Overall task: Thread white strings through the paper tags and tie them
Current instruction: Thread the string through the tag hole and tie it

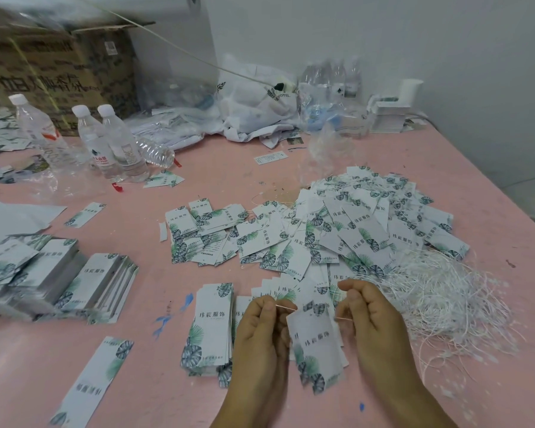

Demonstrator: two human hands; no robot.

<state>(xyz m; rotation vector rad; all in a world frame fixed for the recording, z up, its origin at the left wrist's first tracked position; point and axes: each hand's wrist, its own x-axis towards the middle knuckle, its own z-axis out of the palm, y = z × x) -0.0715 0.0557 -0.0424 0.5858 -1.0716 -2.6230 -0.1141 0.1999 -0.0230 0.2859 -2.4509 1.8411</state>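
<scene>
- Left hand (261,329) is pinched shut on one end of a white string (286,308); right hand (369,316) is pinched shut on the other end, near (343,318).
- Paper tag (317,347) hangs on that string between the two hands, above the pink table (167,396), upper edge at the string, leaf print downward.
- Step in hand, judged: the string is through the hole and the tie is next. Advice: even out the two ends, keep the tag centred, cross the ends close above the hole and draw the knot snug without tearing the paper.
- Loose strings (445,291) lie in a tangle just right of the right hand; a heap of tags (368,220) lies behind the hands; flat stacks (212,329) sit left of the left hand.
- Containers: three upright bottles (118,143) with white caps, seemingly near empty; one clear bottle (155,152) lying on its side; cardboard box (59,72) at rear left, contents not visible; plastic bags (254,103) at rear, contents unclear.
</scene>
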